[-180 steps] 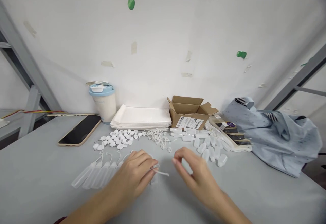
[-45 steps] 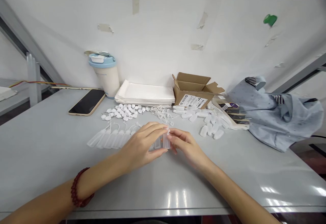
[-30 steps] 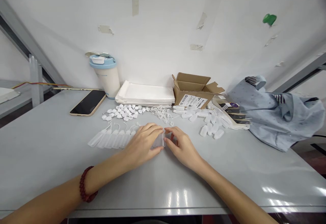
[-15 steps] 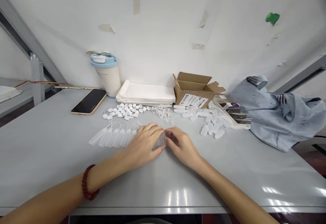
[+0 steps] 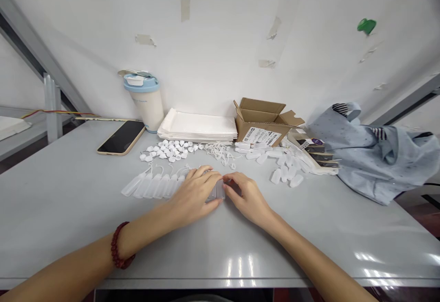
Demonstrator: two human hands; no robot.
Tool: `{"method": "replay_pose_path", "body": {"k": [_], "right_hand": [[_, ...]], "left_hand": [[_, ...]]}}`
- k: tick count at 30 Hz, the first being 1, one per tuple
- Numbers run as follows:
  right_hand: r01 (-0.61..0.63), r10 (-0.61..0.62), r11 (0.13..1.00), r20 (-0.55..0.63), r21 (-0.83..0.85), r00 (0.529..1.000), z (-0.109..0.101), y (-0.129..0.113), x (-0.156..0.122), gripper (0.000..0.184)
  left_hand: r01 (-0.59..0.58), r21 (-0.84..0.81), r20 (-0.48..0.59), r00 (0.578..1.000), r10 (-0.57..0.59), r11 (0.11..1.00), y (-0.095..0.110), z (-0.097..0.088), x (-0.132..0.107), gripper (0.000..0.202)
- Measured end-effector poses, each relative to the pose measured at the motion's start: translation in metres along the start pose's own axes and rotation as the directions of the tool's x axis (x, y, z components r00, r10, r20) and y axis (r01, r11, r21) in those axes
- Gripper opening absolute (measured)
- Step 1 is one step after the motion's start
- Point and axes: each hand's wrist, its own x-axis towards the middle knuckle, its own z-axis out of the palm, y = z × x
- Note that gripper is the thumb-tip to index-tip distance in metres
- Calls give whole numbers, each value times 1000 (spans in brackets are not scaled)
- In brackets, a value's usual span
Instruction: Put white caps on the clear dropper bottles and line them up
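A row of translucent plastic sleeves [image 5: 156, 186] lies side by side on the table, with white strings rising from the tops of several at the left. My left hand [image 5: 195, 193] arches over the right part of the row, fingers along its far side and thumb along its near side. Most of the sleeves beneath that palm are hidden. At the row's right end, my right hand [image 5: 245, 196] is curled, its thumb and index fingertips against the last sleeve. Beyond the hands lie small white caps [image 5: 172, 150] and a tangle of white strings [image 5: 220, 151].
Loose translucent sleeves [image 5: 287, 171] lie to the right, near an open cardboard box [image 5: 263, 121]. White packets [image 5: 199, 125] are stacked by the wall. A phone [image 5: 122, 138] and a lidded cup [image 5: 146, 105] stand left of them. Light blue cloth [image 5: 378, 155] covers the right side.
The whole view has shifted very slightly. Both hands stay around the right end of the row, with almost no movement.
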Motion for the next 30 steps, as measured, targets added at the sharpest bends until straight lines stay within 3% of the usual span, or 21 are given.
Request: {"method": "replay_pose_path", "body": {"k": [14,21,30], "right_hand": [[-2,2,1000,-7,5,1000,-1,0,1,17],[-26,26,1000,-26,-14,999,-6,5,3,18],[1,-23,992,-178,-124,984,-18,27,11,22]], "left_hand": [[10,2,-5,1000,-10,1000,-1,-3,0,41],[37,3,-6,999,-37,999,-5,-5,0,55],[59,-23,-61,996,-60,998,-4,-7,1,67]]}}
